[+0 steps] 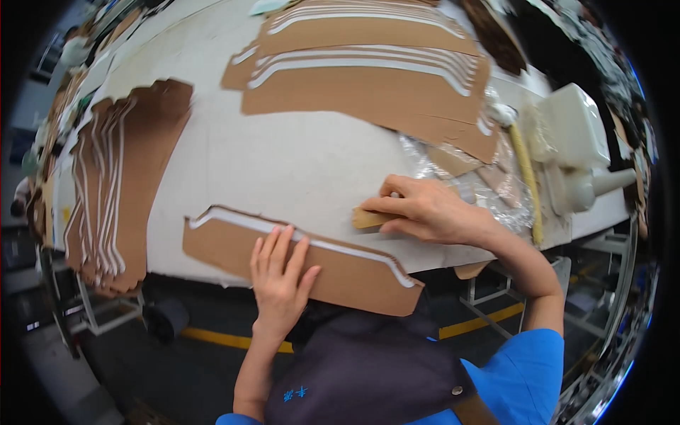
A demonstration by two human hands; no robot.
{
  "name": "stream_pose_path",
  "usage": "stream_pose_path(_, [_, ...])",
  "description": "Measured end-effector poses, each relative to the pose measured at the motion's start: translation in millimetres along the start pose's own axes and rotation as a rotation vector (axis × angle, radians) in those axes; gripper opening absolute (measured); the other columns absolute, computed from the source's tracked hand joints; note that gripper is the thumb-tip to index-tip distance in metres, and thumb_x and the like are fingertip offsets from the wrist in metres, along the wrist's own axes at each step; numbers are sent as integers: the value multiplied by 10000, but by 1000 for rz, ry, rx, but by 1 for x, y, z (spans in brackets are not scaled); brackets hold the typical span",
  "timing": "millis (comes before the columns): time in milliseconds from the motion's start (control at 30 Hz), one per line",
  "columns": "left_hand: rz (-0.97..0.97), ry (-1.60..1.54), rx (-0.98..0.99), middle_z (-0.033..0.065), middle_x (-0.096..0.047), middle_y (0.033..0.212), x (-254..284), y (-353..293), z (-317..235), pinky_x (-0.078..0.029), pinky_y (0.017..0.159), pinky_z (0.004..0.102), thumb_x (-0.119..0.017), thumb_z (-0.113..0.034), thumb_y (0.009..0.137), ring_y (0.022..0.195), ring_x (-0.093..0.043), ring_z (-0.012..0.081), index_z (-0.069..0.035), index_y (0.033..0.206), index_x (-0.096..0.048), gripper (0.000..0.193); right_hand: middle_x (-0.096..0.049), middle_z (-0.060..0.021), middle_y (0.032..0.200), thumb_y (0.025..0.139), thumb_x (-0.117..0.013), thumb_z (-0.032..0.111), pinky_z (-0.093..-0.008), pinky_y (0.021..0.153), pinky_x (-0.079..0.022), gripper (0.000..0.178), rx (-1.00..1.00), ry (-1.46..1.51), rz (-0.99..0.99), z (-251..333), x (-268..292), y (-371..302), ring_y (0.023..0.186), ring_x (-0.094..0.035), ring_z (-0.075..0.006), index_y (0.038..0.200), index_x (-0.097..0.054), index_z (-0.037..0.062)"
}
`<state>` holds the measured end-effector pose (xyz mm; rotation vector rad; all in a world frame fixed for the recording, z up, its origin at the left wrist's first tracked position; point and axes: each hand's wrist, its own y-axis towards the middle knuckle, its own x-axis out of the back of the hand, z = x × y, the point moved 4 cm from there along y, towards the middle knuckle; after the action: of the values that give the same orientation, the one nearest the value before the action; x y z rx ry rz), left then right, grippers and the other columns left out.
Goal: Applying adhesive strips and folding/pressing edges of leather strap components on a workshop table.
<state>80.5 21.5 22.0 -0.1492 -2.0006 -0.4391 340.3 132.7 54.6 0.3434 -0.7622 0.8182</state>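
Observation:
A brown leather-like panel (347,280) lies at the table's near edge and juts over it. A white strip (322,244) runs along its far side, bending down at both ends. My left hand (278,280) lies on the panel with fingers stretched out, the fingertips by the strip. To the right, just beyond the panel, my right hand (432,211) is closed on a small tan block (368,218), low over the white table. Part of the block is hidden by my fingers, and whether it touches the table I cannot tell.
More brown panels with white strips lie overlapped at the far side (368,85) and in a left stack (142,170). Clear plastic wrap (499,188), a yellow tube (525,188) and a white plastic bottle (577,188) lie at right. The white table (283,163) stretches away from me.

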Motion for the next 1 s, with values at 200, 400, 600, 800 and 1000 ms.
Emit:
stream_pose_path(200, [-101,7,48,182,-559,1496,-1,-10,-1,-339,1206,601,-741,-247,975,1441,-485,379,-62,1362,-699,431,-613,-90,1131,930,-704,172,-423,872,-512,300,351,-188,71,14,-20,34,1040,-628,-275,1225,-714,122])
stream_pose_path(400, [-103,21,85,157,-575,1469,-2,-12,0,-297,1226,609,-759,-255,959,1429,-488,365,-78,1352,-706,434,-616,-39,1129,899,-642,160,-376,931,-450,293,517,-387,114,24,-31,45,1072,-579,-222,1180,-703,105])
stream_pose_path(600, [-97,17,111,142,-579,1468,-2,-12,4,-278,1228,628,-785,-277,931,1435,-484,358,-79,1367,-689,488,-605,-32,1080,908,-635,173,-382,927,-449,279,601,-375,87,25,-32,56,1049,-573,-217,1167,-690,86])
stream_pose_path(800, [-141,31,127,147,-571,1468,-4,-12,4,-296,1218,629,-799,-300,917,1437,-483,361,-73,1367,-682,517,-589,-35,1046,907,-631,179,-376,908,-452,267,623,-352,106,26,-33,68,1024,-568,-215,1137,-694,59])
stream_pose_path(1000, [-126,21,163,164,-551,1490,-5,-13,10,-306,1212,626,-801,-318,916,1428,-492,389,-71,1387,-661,550,-579,-37,1016,900,-636,171,-376,893,-454,270,657,-314,95,26,-36,83,1007,-568,-214,1126,-703,39])
